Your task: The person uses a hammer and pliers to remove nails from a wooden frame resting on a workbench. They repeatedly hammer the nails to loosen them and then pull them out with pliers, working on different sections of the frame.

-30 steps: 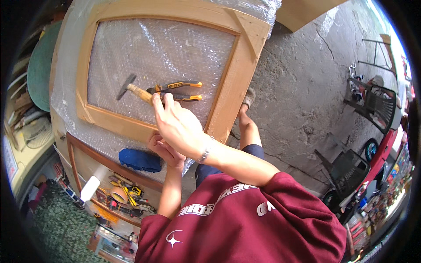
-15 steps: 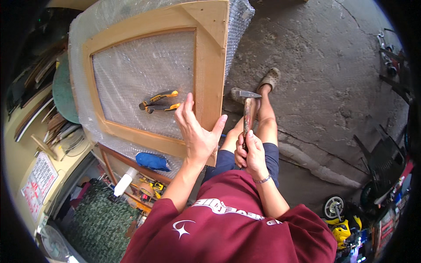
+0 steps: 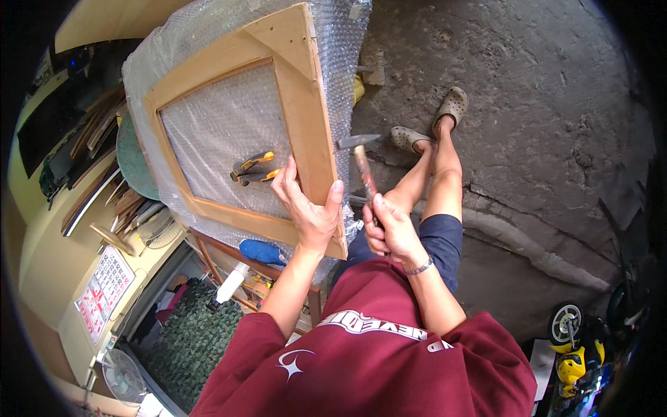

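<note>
Wrapped firmly round the handle of a hammer (image 3: 363, 170) is the right grip (image 3: 394, 233), with the fingers curled in and the thumb laid along the wood. The hammer is held tilted, head up, and its head is seen near the outer edge of a big wooden frame (image 3: 306, 118). The left grip (image 3: 309, 215) is spread wide over the near right corner of the frame, fingers on one side of the bar and thumb on the other; whether it is pressed down hard cannot be told.

Flat on a bubble-wrapped desk (image 3: 344, 62) the frame is laid. Inside its hole, a pair of black and orange pliers (image 3: 257, 177) is set down on the wrap. Just outside the frame, a soft-looking blue thing (image 3: 261, 251) is placed; what is in it cannot be seen. Lower down, yellow tools (image 3: 258, 286) are partly hidden beside a white tube-shaped thing (image 3: 231, 281), and what they are kept in cannot be made out.

One second ago, the hammer was seen over the frame's hole, next to the pliers. It has since been brought out past the frame's edge. The pliers have been left inside the hole.
</note>
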`<state>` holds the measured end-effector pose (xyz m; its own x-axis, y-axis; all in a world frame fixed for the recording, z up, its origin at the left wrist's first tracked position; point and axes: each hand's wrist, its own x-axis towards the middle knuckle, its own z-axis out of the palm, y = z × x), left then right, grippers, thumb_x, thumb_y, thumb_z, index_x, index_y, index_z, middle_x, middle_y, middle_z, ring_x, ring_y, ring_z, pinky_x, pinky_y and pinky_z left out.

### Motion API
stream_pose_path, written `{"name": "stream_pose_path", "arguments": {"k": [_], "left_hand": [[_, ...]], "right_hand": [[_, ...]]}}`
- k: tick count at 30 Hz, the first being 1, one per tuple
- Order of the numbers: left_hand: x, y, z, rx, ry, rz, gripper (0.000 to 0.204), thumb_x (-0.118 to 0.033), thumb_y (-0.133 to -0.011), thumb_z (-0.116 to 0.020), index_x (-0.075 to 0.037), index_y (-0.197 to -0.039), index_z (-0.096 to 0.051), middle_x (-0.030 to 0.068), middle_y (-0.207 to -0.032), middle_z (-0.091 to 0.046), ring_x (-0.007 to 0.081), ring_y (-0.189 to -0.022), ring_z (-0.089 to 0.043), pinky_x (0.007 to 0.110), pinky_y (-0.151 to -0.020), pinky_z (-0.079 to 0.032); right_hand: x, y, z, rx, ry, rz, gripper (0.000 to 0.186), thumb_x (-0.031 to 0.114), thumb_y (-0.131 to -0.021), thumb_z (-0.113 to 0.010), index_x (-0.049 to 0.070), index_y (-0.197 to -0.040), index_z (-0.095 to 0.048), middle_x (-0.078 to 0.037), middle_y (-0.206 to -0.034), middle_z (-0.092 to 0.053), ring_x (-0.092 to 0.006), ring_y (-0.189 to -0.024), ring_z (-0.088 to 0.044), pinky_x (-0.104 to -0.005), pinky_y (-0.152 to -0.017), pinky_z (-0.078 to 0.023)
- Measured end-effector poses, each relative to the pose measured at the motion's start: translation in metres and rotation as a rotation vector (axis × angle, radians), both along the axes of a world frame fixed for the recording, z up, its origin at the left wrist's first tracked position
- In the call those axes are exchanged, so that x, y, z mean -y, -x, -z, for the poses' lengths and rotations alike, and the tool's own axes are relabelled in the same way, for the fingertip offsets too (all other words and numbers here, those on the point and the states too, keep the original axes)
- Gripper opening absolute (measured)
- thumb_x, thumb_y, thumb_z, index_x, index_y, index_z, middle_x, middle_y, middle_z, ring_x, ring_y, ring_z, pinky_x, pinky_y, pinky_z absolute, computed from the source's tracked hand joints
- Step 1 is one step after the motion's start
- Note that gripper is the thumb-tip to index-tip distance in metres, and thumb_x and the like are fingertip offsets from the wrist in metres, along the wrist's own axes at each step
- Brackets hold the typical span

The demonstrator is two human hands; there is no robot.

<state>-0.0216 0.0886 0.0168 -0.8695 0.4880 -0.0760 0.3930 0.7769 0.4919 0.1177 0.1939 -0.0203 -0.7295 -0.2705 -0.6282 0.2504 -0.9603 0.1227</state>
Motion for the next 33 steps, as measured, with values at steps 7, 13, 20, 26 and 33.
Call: {"name": "stream_pose_path", "arguments": {"k": [7, 13, 20, 26, 33], "left_hand": [[0.000, 0.001, 0.000, -0.005, 0.020, 0.016, 0.090, -0.042, -0.087, -0.079, 0.006, -0.148, -0.035, 0.0268, -0.132, -0.041, 0.0396, -0.127, -0.038, 0.054, -0.111, -0.030], [0.002, 0.000, 0.003, -0.003, -0.016, -0.012, 0.090, -0.043, -0.086, -0.080, 0.006, -0.148, -0.036, 0.0270, -0.134, -0.041, 0.0398, -0.127, -0.039, 0.055, -0.111, -0.030], [0.004, 0.001, 0.005, -0.031, -0.015, 0.011, 0.090, -0.043, -0.086, -0.080, 0.006, -0.148, -0.036, 0.0273, -0.134, -0.041, 0.0403, -0.127, -0.039, 0.054, -0.110, -0.031], [0.001, 0.002, 0.003, -0.017, 0.004, 0.016, 0.089, -0.041, -0.086, -0.080, 0.006, -0.148, -0.036, 0.0270, -0.134, -0.041, 0.0404, -0.127, -0.039, 0.054, -0.109, -0.031], [0.000, 0.001, 0.003, -0.001, -0.020, -0.009, 0.090, -0.040, -0.085, -0.081, 0.006, -0.148, -0.036, 0.0256, -0.132, -0.041, 0.0394, -0.127, -0.040, 0.052, -0.109, -0.034]], "right_hand": [[0.001, -0.002, -0.003, -0.059, -0.015, -0.079, 0.043, 0.049, -0.111, -0.034, 0.012, -0.094, -0.048, 0.003, -0.058, -0.035, -0.0091, -0.035, -0.028, -0.0271, -0.033, -0.030], [0.005, -0.002, -0.004, 0.013, 0.037, 0.063, 0.041, 0.046, -0.112, -0.035, 0.011, -0.094, -0.049, 0.002, -0.057, -0.035, -0.0104, -0.035, -0.028, -0.0283, -0.033, -0.029], [0.015, -0.003, -0.006, 0.032, -0.058, 0.054, 0.041, 0.047, -0.112, -0.033, 0.012, -0.095, -0.048, 0.001, -0.058, -0.037, -0.0114, -0.036, -0.031, -0.0291, -0.034, -0.033], [0.007, 0.004, -0.008, 0.154, 0.021, 0.222, 0.042, 0.047, -0.111, -0.037, 0.011, -0.093, -0.050, 0.001, -0.057, -0.036, -0.0108, -0.036, -0.029, -0.0277, -0.034, -0.029], [-0.004, 0.002, 0.003, 0.155, 0.141, 0.299, 0.045, 0.051, -0.111, -0.033, 0.012, -0.094, -0.048, 0.001, -0.059, -0.038, -0.0106, -0.035, -0.031, -0.0279, -0.035, -0.032]]}}
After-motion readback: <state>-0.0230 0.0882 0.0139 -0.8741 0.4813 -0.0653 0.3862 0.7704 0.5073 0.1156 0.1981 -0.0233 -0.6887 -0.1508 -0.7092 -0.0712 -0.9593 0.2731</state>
